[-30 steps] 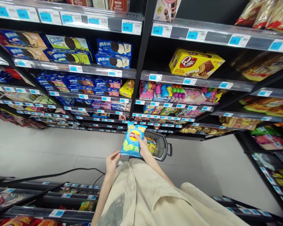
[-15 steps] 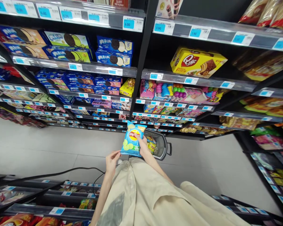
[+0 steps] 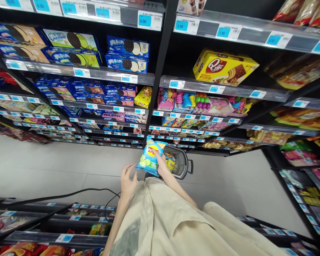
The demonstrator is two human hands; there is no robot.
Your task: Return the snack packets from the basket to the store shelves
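Note:
A blue bag of Lay's potato chips [image 3: 150, 156] is tilted in front of my body, gripped along its right side by my right hand [image 3: 161, 163], thumb on the front. Just left of the bag's lower corner, my left hand [image 3: 128, 179] is open with its fingers apart and nothing in it. Behind and to the right of the bag is a grey shopping basket [image 3: 181, 161]. Inside it lie yellow packages [image 3: 171, 163]; the bag and my right hand hide the basket's left part.
Shelves ahead hold blue cookie boxes [image 3: 127, 64], a yellow box [image 3: 225, 67] and colourful toys [image 3: 186, 101]. More shelving with snack bags [image 3: 26, 249] stands close at the lower left. A black cable [image 3: 69, 193] runs in from the left. Grey floor [image 3: 56, 160] lies between the shelves.
My left hand has let go of the bag's lower left corner and its fingers have spread. The bag, still in my right hand, has tilted slightly.

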